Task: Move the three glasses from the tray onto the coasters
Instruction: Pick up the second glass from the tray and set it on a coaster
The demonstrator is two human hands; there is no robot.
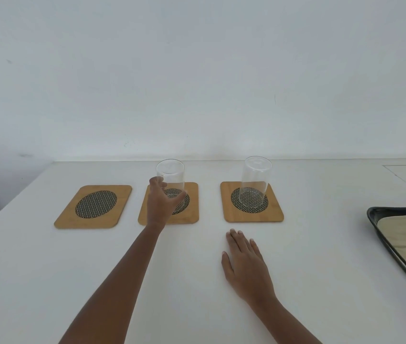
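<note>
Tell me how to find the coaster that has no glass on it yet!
On the white table, three square wooden coasters with dark woven ovals sit in a row near the wall. Take the leftmost wooden coaster. Unlike its two neighbours, it carries no clear glass and no hand is near.

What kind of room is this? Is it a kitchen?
Maybe a kitchen or dining spot, though I can't be sure. There's a plain white table against a bare wall, wooden coasters with drinking glasses, and a dark serving tray.
</note>
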